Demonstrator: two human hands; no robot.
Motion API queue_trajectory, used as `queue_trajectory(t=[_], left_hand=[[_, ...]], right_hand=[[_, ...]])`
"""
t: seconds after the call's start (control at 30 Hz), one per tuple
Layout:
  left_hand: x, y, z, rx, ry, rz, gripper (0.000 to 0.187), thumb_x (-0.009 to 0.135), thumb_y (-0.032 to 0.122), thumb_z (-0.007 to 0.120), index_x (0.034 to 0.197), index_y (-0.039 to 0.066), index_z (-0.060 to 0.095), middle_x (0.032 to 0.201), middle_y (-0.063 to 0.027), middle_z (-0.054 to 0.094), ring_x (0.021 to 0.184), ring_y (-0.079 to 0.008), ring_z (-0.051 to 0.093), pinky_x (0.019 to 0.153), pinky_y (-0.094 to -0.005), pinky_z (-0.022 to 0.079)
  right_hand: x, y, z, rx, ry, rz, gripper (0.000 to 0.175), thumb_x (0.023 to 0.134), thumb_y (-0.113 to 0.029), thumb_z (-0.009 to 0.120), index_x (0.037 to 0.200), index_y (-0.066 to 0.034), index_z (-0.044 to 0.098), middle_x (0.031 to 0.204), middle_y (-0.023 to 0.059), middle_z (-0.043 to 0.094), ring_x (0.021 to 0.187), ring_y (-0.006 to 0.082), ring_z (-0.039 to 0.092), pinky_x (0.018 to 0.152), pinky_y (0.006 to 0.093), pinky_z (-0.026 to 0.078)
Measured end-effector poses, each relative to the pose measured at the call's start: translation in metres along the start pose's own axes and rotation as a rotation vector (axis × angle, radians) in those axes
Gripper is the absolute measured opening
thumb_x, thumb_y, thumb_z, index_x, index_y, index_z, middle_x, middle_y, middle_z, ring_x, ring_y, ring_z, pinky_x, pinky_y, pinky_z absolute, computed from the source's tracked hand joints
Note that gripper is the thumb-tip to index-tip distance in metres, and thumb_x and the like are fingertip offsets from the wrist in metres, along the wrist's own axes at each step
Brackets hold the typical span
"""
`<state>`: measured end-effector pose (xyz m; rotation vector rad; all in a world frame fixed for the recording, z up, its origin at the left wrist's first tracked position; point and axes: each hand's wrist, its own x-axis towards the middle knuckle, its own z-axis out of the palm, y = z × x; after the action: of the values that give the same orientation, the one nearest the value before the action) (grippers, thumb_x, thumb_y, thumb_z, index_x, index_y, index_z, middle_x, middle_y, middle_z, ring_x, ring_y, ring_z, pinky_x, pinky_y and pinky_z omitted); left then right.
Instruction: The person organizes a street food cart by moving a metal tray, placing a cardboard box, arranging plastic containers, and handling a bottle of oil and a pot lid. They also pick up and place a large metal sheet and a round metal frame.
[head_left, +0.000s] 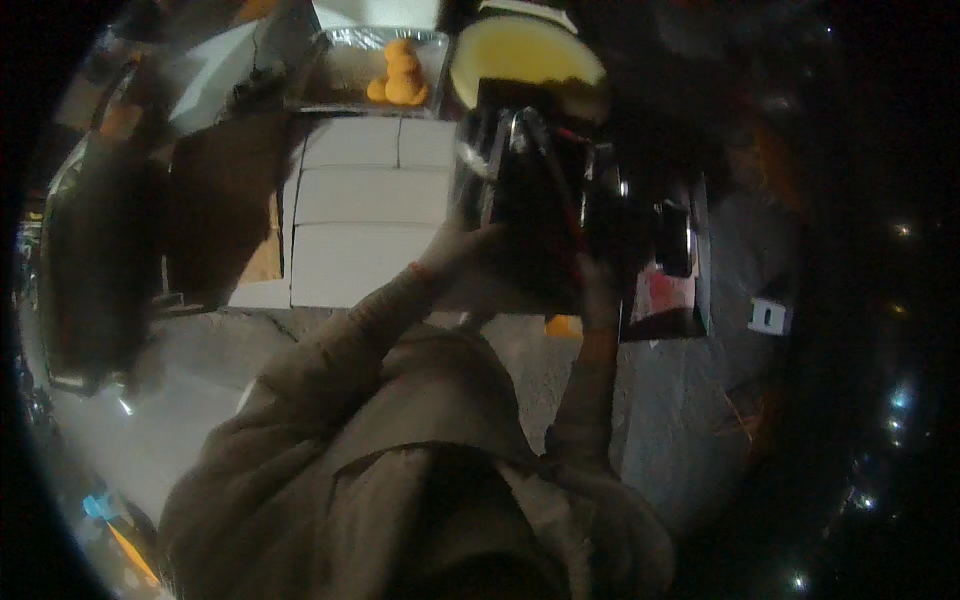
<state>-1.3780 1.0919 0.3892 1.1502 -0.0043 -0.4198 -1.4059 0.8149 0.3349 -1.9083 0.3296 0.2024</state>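
My left hand (465, 244) reaches over the right edge of a white tiled surface (367, 255), beside a dark object. My right hand (596, 281) lies further right, near a thin red strip. Between and above my hands are shiny metal parts (517, 135) and a dark, boxy shape; shadow and blur hide what they are. Whether my fingers close on anything does not show. Beyond them stands a round container of yellow liquid (525, 56). A tray (296, 97) at the back holds several stacked orange-brown pieces (403, 75), which look like food.
A black phone-like object (673, 238) lies right of my right hand, above a pink and red patch (664, 292). A large dark shape (97, 262) stands at the left. Grey ground (667, 420) shows below, with a small white object (769, 316) at the right.
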Motion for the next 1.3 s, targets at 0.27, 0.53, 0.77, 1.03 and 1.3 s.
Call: queue_trajectory(t=[0.27, 0.53, 0.77, 1.03, 1.3], left_hand=[[0.004, -0.014, 0.05, 0.521, 0.172, 0.136, 0.057, 0.087, 0.008, 0.063, 0.137, 0.002, 0.035, 0.127, -0.0132, 0.052, 0.116, -0.0206, 0.05, 0.1, -0.0343, 0.042], [-0.012, -0.028, 0.002, 0.856, 0.374, 0.249, 0.068, 0.09, 0.016, 0.069, 0.145, 0.004, 0.031, 0.125, -0.0153, 0.054, 0.118, -0.0254, 0.051, 0.102, -0.0348, 0.04], [-0.01, -0.09, -0.048, 0.249, 0.433, -0.37, 0.09, 0.085, 0.061, 0.06, 0.151, 0.014, 0.02, 0.14, -0.0188, 0.042, 0.13, -0.0338, 0.041, 0.095, -0.0476, 0.044], [0.001, -0.163, -0.122, 0.666, -0.019, 0.033, 0.058, 0.094, 0.027, 0.06, 0.146, 0.009, 0.039, 0.144, -0.0156, 0.042, 0.133, -0.0316, 0.04, 0.111, -0.0491, 0.034], [-0.009, -0.119, -0.098, -0.198, 0.098, -0.123, 0.059, 0.102, 0.037, 0.051, 0.152, 0.014, 0.031, 0.138, -0.0066, 0.052, 0.125, -0.0208, 0.05, 0.103, -0.0419, 0.042]], right_hand=[[-0.003, 0.018, -0.046, 0.55, 0.01, 0.203, 0.05, 0.093, -0.028, 0.061, 0.134, -0.0019, 0.053, 0.127, 0.0106, 0.058, 0.11, 0.0267, 0.057, 0.098, 0.0359, 0.045], [-0.032, 0.071, -0.099, 0.656, -0.077, -0.092, 0.044, 0.099, -0.019, 0.054, 0.139, -0.0013, 0.046, 0.134, 0.012, 0.054, 0.115, 0.0231, 0.056, 0.092, 0.0368, 0.051], [-0.068, 0.129, -0.097, 0.948, 0.14, 0.254, 0.032, 0.098, -0.018, 0.055, 0.127, -0.006, 0.054, 0.115, 0.0078, 0.061, 0.092, 0.017, 0.06, 0.07, 0.0271, 0.051], [-0.033, 0.081, -0.052, 0.746, 0.156, 0.217, 0.051, 0.091, -0.021, 0.064, 0.136, -0.0026, 0.05, 0.117, 0.0087, 0.059, 0.097, 0.0183, 0.059, 0.076, 0.0333, 0.05], [0.003, 0.067, -0.036, -0.653, -0.03, -0.158, 0.045, 0.091, -0.023, 0.064, 0.132, -0.0087, 0.055, 0.121, 0.0179, 0.058, 0.102, 0.0306, 0.06, 0.082, 0.0395, 0.05]])
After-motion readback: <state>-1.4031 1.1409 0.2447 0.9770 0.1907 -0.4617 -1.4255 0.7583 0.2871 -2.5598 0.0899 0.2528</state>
